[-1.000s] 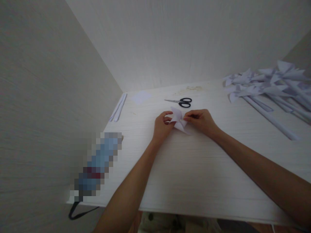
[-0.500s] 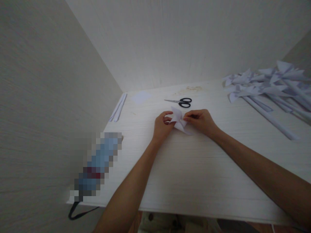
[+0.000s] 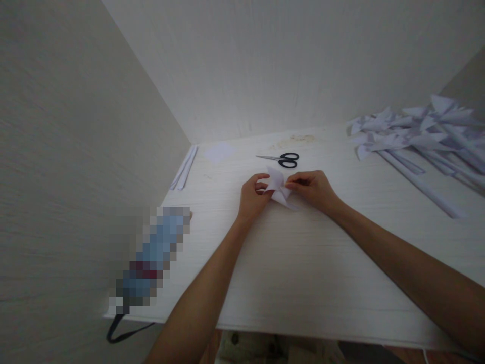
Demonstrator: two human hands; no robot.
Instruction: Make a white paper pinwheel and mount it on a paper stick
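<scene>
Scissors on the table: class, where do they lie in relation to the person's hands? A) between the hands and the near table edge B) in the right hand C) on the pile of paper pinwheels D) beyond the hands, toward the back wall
D: the black-handled scissors lie flat on the table past the left hand and right hand, which hold a folded white paper piece.

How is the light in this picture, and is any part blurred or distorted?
Head view: dim, soft light, brightest on the table near the back corner; no hard shadows or glare. A pixelated block hides something at the left edge. Both hands on the folded paper are fairly sharp; the paper pinwheels look stretched.
</scene>
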